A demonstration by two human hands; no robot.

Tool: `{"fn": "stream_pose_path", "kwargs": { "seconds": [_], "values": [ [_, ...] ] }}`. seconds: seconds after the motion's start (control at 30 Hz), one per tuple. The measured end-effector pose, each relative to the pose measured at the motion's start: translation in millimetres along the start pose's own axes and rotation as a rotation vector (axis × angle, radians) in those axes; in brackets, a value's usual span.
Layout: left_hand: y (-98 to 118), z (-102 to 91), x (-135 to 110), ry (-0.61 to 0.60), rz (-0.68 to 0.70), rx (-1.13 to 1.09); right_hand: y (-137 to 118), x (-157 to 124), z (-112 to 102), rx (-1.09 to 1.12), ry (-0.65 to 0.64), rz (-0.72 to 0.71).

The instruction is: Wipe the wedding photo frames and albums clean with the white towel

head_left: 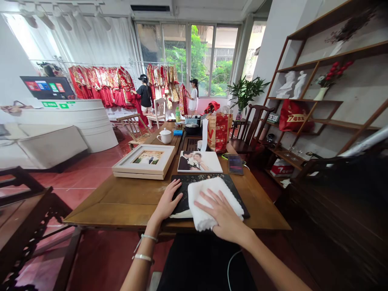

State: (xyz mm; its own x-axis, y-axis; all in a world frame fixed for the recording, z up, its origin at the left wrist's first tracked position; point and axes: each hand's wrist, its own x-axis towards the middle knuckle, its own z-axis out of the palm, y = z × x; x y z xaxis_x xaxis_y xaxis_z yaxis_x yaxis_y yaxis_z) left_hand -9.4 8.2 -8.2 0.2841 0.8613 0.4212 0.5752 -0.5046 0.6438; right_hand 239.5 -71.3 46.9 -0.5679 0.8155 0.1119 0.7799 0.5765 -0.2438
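A dark flat photo album (236,193) lies at the near edge of the wooden table (127,202). A folded white cloth (209,194) rests on top of it. My right hand (222,216) lies flat on the cloth with fingers spread, pressing it onto the album. My left hand (167,202) rests open on the album's left edge, fingers stretched forward. Two bracelets circle my left wrist.
Beyond the album lie a printed wedding photo (198,161) and a stack of white picture frames (145,161). Farther back stand a white cup (165,136), a red gift bag (218,131) and a tea tray. Wooden chairs flank the table; shelves stand right. Two people stand by red garments.
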Motion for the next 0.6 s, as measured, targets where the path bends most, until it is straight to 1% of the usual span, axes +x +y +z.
{"fn": "stream_pose_path", "kwargs": {
  "seconds": [0.07, 0.1, 0.17, 0.23, 0.3, 0.4, 0.43, 0.5, 0.57, 0.6],
  "values": [
    [1, -0.7, 0, -0.004, -0.001, 0.006, -2, -13, 0, 0.027, -0.011, -0.033],
    [1, -1.0, 0, -0.006, -0.002, 0.008, 1, -16, -2, 0.037, -0.011, -0.031],
    [1, -1.7, 0, -0.012, -0.002, 0.009, 16, -14, -5, 0.038, -0.003, 0.005],
    [1, -2.1, 0, -0.016, 0.002, 0.010, 37, -4, -9, 0.009, 0.007, 0.083],
    [0, -2.3, 1, -0.020, 0.008, 0.014, 58, 13, -13, -0.034, 0.013, 0.193],
    [-1, -2.5, 1, -0.019, 0.014, 0.021, 76, 42, -19, -0.076, 0.035, 0.317],
    [-2, -2.4, 1, -0.017, 0.015, 0.022, 77, 50, -19, -0.082, 0.046, 0.336],
    [-2, -2.3, 1, -0.007, 0.014, 0.022, 70, 61, -18, -0.088, 0.058, 0.344],
    [-4, -1.8, 1, 0.001, 0.017, 0.017, 51, 62, -12, -0.090, 0.049, 0.319],
    [-4, -1.5, 1, 0.004, 0.018, 0.015, 39, 59, -9, -0.087, 0.036, 0.287]
  ]
}}
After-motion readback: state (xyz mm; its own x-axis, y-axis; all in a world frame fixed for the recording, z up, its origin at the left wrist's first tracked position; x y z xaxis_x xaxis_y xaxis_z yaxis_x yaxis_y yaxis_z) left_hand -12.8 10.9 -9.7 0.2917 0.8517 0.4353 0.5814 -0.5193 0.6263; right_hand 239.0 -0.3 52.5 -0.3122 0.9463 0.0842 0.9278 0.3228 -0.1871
